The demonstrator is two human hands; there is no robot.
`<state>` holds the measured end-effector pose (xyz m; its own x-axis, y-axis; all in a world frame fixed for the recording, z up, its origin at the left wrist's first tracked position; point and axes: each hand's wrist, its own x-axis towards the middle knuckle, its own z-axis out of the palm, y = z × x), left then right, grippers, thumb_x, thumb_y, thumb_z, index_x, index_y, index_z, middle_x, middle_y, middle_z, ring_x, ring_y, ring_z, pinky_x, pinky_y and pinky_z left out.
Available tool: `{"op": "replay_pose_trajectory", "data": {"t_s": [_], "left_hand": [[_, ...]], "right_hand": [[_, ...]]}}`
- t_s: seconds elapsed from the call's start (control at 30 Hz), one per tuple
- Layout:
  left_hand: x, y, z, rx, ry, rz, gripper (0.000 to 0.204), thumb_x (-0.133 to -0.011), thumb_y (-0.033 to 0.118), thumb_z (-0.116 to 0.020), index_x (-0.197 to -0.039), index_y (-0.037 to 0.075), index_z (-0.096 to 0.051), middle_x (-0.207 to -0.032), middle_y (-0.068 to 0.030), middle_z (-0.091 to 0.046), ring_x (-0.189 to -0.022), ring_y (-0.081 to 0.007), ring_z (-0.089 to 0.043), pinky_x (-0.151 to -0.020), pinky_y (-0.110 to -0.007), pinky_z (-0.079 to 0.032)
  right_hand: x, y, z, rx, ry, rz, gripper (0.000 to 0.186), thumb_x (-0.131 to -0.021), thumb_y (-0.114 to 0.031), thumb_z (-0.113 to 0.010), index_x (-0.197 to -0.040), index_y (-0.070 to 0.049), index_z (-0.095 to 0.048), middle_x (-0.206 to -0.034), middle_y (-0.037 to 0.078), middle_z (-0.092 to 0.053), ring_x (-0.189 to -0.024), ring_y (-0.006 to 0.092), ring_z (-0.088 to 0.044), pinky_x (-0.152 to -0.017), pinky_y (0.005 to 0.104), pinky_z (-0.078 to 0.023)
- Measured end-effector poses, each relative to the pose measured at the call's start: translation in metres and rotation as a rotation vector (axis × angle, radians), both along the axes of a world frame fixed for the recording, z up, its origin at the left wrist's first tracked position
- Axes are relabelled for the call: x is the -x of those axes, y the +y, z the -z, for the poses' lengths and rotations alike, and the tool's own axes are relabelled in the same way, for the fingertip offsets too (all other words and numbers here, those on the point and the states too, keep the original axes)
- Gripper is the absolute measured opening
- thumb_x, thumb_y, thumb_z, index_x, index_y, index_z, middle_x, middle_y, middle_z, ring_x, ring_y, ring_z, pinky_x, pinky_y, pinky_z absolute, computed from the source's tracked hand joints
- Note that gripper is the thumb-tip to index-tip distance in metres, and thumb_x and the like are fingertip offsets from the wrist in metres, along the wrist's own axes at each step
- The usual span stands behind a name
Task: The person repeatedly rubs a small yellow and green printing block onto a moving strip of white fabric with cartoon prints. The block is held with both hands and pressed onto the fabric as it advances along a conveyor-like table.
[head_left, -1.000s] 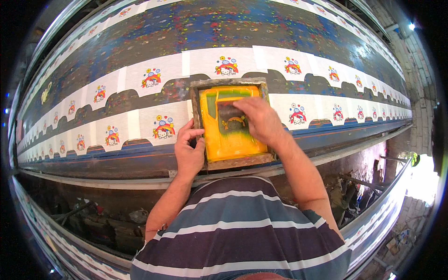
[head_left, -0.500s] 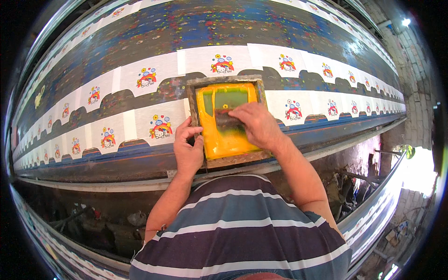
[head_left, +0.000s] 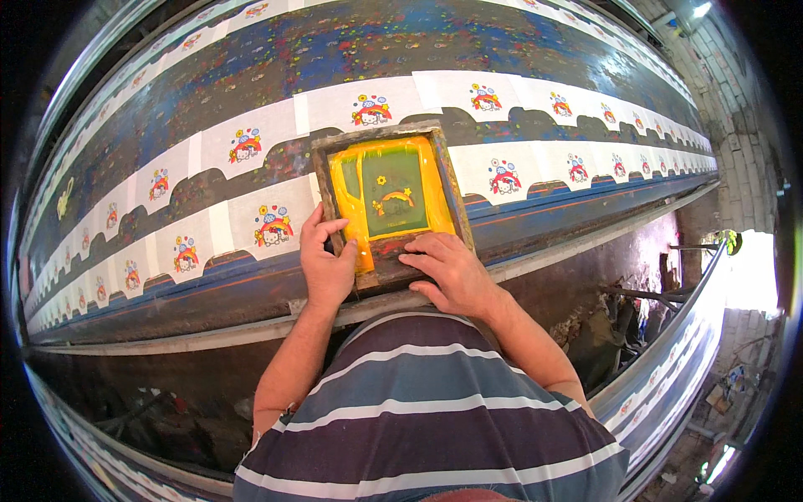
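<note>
Wooden-framed printing screen, lying flat on the long bench close to its near edge. The screen's mesh is coated with yellow ink around a greenish central panel that carries a small flower and rainbow motif. The frame sits over one white fabric piece in the near row, between a printed piece on its left and another printed piece on its right.

Left hand: closed on the frame's near left corner, thumb on the inner edge beside the yellow ink, fingers curled over the wooden side. Right hand: resting on the frame's near rail, fingers partly spread and bent over the wood; whether anything lies beneath the palm cannot be told. Both forearms enter from the lower edge, above a striped shirt.

White fabric pieces run in two rows along the bench, each with a scalloped lower edge and a colourful cartoon print with a rainbow; a far-row piece lies just beyond the frame's far rail. The bench surface between and behind the rows is dark blue and speckled with paint spots. A pale rail runs along the near edge of the bench. A second, similar bench curves along the lower right.
</note>
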<state>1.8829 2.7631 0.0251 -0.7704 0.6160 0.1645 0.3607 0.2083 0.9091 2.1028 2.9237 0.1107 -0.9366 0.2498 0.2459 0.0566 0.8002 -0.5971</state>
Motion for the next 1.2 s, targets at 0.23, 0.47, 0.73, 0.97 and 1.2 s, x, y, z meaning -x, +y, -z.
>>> {"op": "replay_pose_trajectory", "data": {"t_s": [0.23,0.47,0.73,0.97,1.2], "left_hand": [[-0.005,0.01,-0.01,0.043,0.031,-0.062,0.038,-0.082,-0.01,-0.078,-0.114,0.008,-0.082,-0.165,-0.027,-0.062,-0.158,-0.0411,-0.057,-0.132,-0.048,-0.041],[-0.047,0.049,-0.022,-0.029,0.02,-0.083,0.034,-0.083,-0.013,-0.077,-0.111,0.006,-0.082,-0.168,-0.0255,-0.061,-0.16,-0.0397,-0.056,-0.132,-0.047,-0.042],[-0.13,0.148,0.002,-0.048,-0.028,-0.093,0.034,-0.082,-0.013,-0.075,-0.108,0.007,-0.083,-0.167,-0.0284,-0.061,-0.161,-0.0415,-0.055,-0.135,-0.047,-0.039],[-0.166,0.182,0.004,-0.03,-0.107,-0.079,0.038,-0.081,-0.016,-0.073,-0.112,0.004,-0.082,-0.169,-0.027,-0.06,-0.161,-0.0388,-0.056,-0.133,-0.045,-0.043],[-0.17,0.184,-0.001,-0.035,-0.207,-0.086,0.041,-0.081,-0.022,-0.07,-0.115,0.0,-0.078,-0.176,-0.0244,-0.056,-0.162,-0.0344,-0.055,-0.132,-0.043,-0.045]], "right_hand": [[-0.043,0.01,0.019,0.038,0.181,0.416,0.045,-0.092,-0.003,-0.086,-0.135,-0.003,-0.077,-0.145,0.02,-0.073,-0.136,0.0438,-0.068,-0.117,0.0529,-0.055],[-0.096,0.049,0.039,0.275,0.238,0.479,0.045,-0.094,-0.001,-0.084,-0.138,-0.004,-0.077,-0.146,0.02,-0.073,-0.136,0.0419,-0.069,-0.119,0.0506,-0.053],[-0.181,0.14,0.043,0.219,0.267,0.5,0.044,-0.093,0.0,-0.084,-0.137,-0.004,-0.078,-0.144,0.019,-0.075,-0.135,0.0413,-0.069,-0.118,0.0501,-0.054],[-0.227,0.193,0.037,0.252,0.244,0.426,0.045,-0.093,0.001,-0.085,-0.137,-0.003,-0.077,-0.144,0.019,-0.074,-0.135,0.0419,-0.069,-0.117,0.0506,-0.055],[-0.227,0.199,0.027,0.164,0.276,0.296,0.043,-0.089,0.001,-0.086,-0.131,-0.003,-0.077,-0.139,0.019,-0.074,-0.132,0.044,-0.07,-0.114,0.0533,-0.057]]}}
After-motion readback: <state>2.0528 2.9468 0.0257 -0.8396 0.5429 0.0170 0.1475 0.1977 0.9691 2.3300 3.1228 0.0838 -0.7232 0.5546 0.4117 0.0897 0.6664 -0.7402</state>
